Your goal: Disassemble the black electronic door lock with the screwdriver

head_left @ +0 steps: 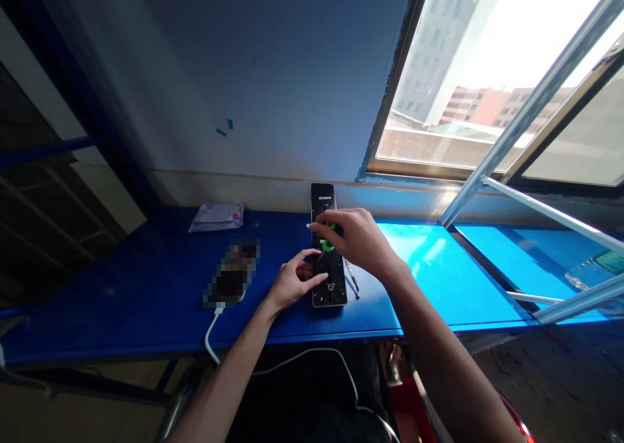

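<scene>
A long black panel (336, 295), with screw holes and small metal parts on its face, lies lengthwise on the blue table (287, 329). My left hand (292, 280) is at the panel's left side, thumb and forefinger apart, their tips resting on its face. Over the panel's middle, my right hand (358, 235) is closed in a pinch around what looks like a screwdriver (327, 245) with bright green on its handle. My fingers hide much of it. A small keyring-like metal piece (331, 287) sits near the panel's lower end. To the right lies a thin pen-shaped tool (351, 277).
A phone-like device (231, 274), blurred out, lies left with a white cable (210, 336) running off the front edge. Behind it is a pale packet (217, 216). A metal frame (487, 164) crosses the right side, near a clear plastic bottle (592, 271). The wall borders the table's back.
</scene>
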{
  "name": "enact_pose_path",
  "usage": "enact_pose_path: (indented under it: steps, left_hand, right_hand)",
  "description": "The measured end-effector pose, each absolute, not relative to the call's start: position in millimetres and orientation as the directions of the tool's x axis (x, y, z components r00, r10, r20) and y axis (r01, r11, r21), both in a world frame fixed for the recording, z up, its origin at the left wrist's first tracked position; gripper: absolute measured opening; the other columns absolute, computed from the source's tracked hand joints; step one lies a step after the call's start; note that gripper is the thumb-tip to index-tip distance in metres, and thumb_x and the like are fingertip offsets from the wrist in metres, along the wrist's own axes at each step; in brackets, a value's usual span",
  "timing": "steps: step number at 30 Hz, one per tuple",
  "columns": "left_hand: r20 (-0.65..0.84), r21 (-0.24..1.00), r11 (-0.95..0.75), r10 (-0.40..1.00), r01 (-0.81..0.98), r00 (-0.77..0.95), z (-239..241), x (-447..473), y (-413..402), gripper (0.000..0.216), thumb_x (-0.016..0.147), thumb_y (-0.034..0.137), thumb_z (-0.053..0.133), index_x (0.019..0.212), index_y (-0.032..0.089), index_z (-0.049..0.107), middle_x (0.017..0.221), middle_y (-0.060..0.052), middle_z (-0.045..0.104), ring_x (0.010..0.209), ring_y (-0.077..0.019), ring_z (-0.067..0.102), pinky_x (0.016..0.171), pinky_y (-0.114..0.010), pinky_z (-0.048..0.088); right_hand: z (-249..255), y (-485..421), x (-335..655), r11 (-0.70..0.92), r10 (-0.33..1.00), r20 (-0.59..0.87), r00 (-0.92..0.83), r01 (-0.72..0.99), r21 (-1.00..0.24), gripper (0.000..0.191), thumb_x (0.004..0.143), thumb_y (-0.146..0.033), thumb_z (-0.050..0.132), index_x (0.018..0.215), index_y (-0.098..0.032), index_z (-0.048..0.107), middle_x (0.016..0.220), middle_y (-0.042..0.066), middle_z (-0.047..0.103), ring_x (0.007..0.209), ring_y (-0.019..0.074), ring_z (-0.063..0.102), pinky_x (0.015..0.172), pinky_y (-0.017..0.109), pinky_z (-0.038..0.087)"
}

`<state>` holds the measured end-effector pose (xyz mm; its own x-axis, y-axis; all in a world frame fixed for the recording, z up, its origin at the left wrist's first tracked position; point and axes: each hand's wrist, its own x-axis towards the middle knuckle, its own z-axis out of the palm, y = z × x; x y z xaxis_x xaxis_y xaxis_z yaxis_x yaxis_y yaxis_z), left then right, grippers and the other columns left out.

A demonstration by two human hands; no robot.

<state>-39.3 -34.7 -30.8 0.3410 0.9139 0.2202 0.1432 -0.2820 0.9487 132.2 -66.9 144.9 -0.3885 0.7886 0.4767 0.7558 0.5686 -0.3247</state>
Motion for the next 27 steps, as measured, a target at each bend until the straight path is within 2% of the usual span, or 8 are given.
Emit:
enact_pose_path:
  steps: [2, 6, 11, 14, 17, 20, 22, 27]
  left_hand:
    - [0.221, 0.949, -0.283, 0.913, 0.141, 0.343, -31.8, -39.5, -34.3, 0.056, 0.082, 0.04, 0.084, 0.131, 0.024, 0.064, 0.086, 0.001, 0.078, 0.078, -0.0208, 0.079, 0.071, -0.029, 0.065]
    - [0.224, 0.949, -0.285, 0.912, 0.137, 0.343, -35.5, -40.0, -32.6, 0.056, 0.082, 0.041, 0.085, 0.131, 0.024, 0.064, 0.085, 0.001, 0.078, 0.076, -0.0205, 0.079, 0.069, -0.028, 0.065]
    - [0.228, 0.948, -0.289, 0.91, 0.134, 0.346, -36.1, -40.2, -32.3, 0.056, 0.083, 0.041, 0.085, 0.132, 0.024, 0.064, 0.086, 0.0, 0.078, 0.077, -0.0208, 0.079, 0.071, -0.029, 0.066]
    - [0.23, 0.948, -0.29, 0.909, 0.132, 0.347, -34.9, -40.2, -33.0, 0.056, 0.083, 0.041, 0.085, 0.132, 0.024, 0.063, 0.087, 0.0, 0.078, 0.078, -0.0206, 0.079, 0.073, -0.03, 0.066]
    - [0.231, 0.947, -0.291, 0.909, 0.133, 0.346, -35.8, -40.0, -32.7, 0.056, 0.083, 0.041, 0.085, 0.132, 0.024, 0.063, 0.087, 0.0, 0.078, 0.078, -0.0205, 0.079, 0.072, -0.029, 0.066]
    - [0.231, 0.948, -0.29, 0.91, 0.131, 0.346, -38.5, -39.6, -31.4, 0.057, 0.083, 0.042, 0.085, 0.132, 0.023, 0.063, 0.086, 0.0, 0.078, 0.077, -0.0207, 0.079, 0.069, -0.029, 0.065]
    - [0.231, 0.948, -0.29, 0.91, 0.13, 0.345, -39.8, -39.3, -30.8, 0.057, 0.082, 0.042, 0.085, 0.131, 0.023, 0.063, 0.086, 0.001, 0.078, 0.076, -0.0204, 0.078, 0.068, -0.029, 0.065]
    - [0.233, 0.947, -0.293, 0.91, 0.133, 0.343, -37.2, -39.7, -32.3, 0.056, 0.082, 0.04, 0.085, 0.131, 0.023, 0.063, 0.083, 0.002, 0.077, 0.073, -0.0191, 0.077, 0.067, -0.028, 0.063]
  right_hand:
    - [145.3, -67.8, 133.5, 0.585, 0.78, 0.479, -0.401, 0.74, -0.333, 0.025, 0.102, -0.022, 0.056, 0.117, -0.022, 0.076, 0.104, 0.006, 0.081, 0.09, 0.0183, 0.073, 0.08, 0.028, 0.047]
    - [145.6, -72.4, 135.7, 0.613, 0.763, 0.484, -0.428, 0.716, -0.332, 0.054, 0.087, -0.011, 0.062, 0.139, -0.026, 0.065, 0.113, 0.003, 0.079, 0.097, 0.0188, 0.072, 0.085, 0.028, 0.049]
    - [144.4, -71.1, 133.8, 0.582, 0.776, 0.492, -0.394, 0.747, -0.32, 0.024, 0.101, -0.037, 0.063, 0.116, -0.023, 0.077, 0.102, 0.005, 0.081, 0.085, 0.02, 0.073, 0.075, 0.03, 0.045]
    - [143.8, -67.8, 133.2, 0.591, 0.774, 0.486, -0.406, 0.737, -0.326, 0.028, 0.105, -0.039, 0.059, 0.101, -0.021, 0.08, 0.095, 0.006, 0.082, 0.083, 0.0189, 0.074, 0.075, 0.029, 0.045]
    - [143.9, -67.6, 134.2, 0.621, 0.758, 0.486, -0.435, 0.711, -0.332, 0.027, 0.102, -0.021, 0.056, 0.12, -0.023, 0.077, 0.108, 0.005, 0.082, 0.091, 0.0181, 0.074, 0.081, 0.028, 0.048]
    - [144.4, -70.5, 135.0, 0.638, 0.746, 0.491, -0.45, 0.694, -0.334, 0.052, 0.09, -0.011, 0.059, 0.14, -0.025, 0.066, 0.115, 0.004, 0.079, 0.097, 0.0188, 0.072, 0.085, 0.029, 0.05]
    - [144.2, -71.9, 134.8, 0.637, 0.745, 0.497, -0.445, 0.696, -0.333, 0.055, 0.086, -0.012, 0.062, 0.139, -0.026, 0.066, 0.117, 0.004, 0.078, 0.099, 0.0198, 0.072, 0.086, 0.03, 0.05]
    - [142.0, -67.9, 133.9, 0.601, 0.764, 0.505, -0.402, 0.727, -0.331, 0.025, 0.102, -0.037, 0.061, 0.114, -0.023, 0.078, 0.099, 0.005, 0.082, 0.081, 0.0189, 0.072, 0.075, 0.03, 0.047]
